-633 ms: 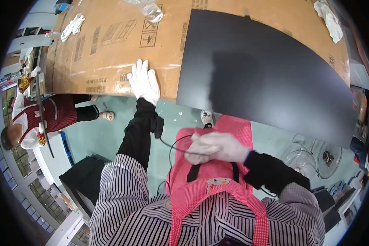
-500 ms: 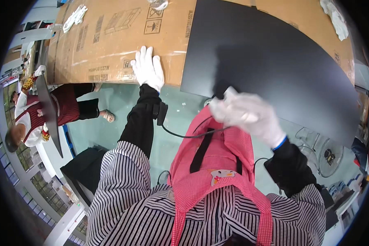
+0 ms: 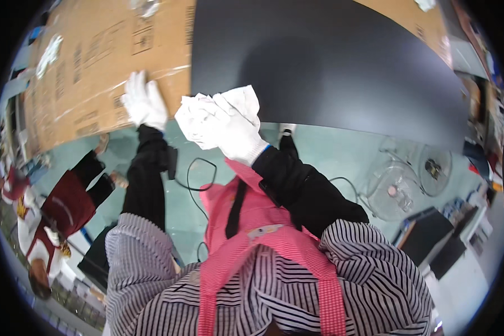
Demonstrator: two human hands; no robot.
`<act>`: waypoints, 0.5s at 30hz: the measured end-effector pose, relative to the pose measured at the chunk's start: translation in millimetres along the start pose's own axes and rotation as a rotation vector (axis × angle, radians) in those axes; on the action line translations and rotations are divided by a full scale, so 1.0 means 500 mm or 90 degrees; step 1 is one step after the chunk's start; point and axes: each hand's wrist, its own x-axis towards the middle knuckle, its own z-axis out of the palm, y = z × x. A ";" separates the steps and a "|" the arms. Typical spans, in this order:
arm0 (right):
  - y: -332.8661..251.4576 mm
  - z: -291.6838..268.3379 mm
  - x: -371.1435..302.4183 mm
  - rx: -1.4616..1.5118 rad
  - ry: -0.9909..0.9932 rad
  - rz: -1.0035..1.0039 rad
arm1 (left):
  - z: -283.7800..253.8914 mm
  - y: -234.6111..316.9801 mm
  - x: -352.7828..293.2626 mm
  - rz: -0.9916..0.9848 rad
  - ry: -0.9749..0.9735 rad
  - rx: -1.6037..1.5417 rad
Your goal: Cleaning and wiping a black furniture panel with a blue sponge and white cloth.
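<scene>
Left hand (image 3: pixel 144 105) resting spread on carton (image 3: pixel 101 61); right hand (image 3: pixel 238 134) clutching cloth (image 3: pixel 196 122) by panel (image 3: pixel 353 75) corner. Work seemingly continuing; amount left not showing.

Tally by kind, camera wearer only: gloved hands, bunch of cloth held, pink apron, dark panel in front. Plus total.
White-gloved hands: 2 (left hand, right hand)
Held bunch of white cloth: 1
Pink apron: 1
Dark panel on the cardboard: 1
Total: 5
</scene>
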 end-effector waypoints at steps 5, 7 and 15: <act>0.109 -0.193 -0.188 0.145 -0.181 0.109 | 0.001 0.047 -0.022 0.001 -0.025 -0.012; 0.160 -0.247 -0.263 0.078 -0.149 0.145 | 0.002 0.058 -0.015 0.012 -0.027 -0.012; 0.318 -0.301 -0.645 -0.246 -0.110 0.455 | 0.007 0.050 -0.013 0.055 -0.010 0.008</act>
